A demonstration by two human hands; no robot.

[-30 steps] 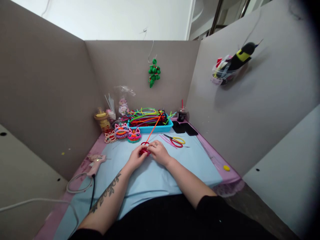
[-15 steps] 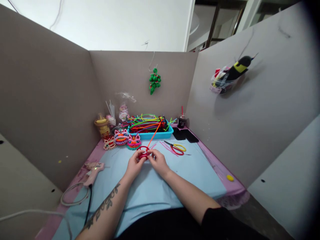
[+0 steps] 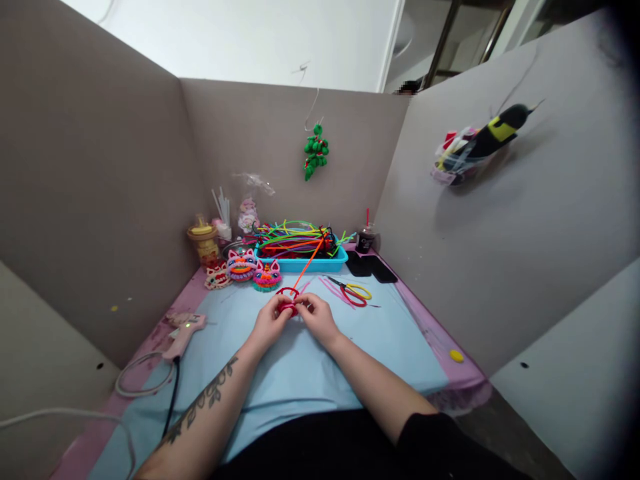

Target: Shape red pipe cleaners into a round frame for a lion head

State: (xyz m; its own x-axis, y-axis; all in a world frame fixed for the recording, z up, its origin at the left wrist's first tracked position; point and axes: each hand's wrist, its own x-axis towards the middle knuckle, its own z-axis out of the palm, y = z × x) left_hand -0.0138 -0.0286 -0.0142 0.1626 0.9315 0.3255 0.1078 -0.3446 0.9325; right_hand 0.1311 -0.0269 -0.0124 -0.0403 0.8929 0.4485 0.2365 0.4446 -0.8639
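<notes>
Both hands meet over the blue cloth in the middle of the table. My left hand (image 3: 271, 321) is closed around a small looped red pipe-cleaner piece (image 3: 287, 310). My right hand (image 3: 317, 319) pinches the right side of the same piece, its fingertips close to those of the left. A red loop stands up above the fingers; the rest is partly hidden by them. An orange pipe cleaner (image 3: 307, 268) slants from the tray down to just behind the piece; whether it joins the piece I cannot tell. Pink strips (image 3: 334, 291) and scissors (image 3: 354, 293) lie right of the hands.
A blue tray (image 3: 300, 265) full of coloured pipe cleaners stands at the back. Several fuzzy animal-face pieces (image 3: 242, 265) sit left of it. A pink glue gun (image 3: 185, 335) with its cord lies at left. Black phone-like slabs (image 3: 371, 267) and a drink cup (image 3: 365, 239) are back right.
The view has shifted slightly, and a person's head top now shows above the right partition. Both hands keep hold of the red piece, with the right fingers a little more curled.
</notes>
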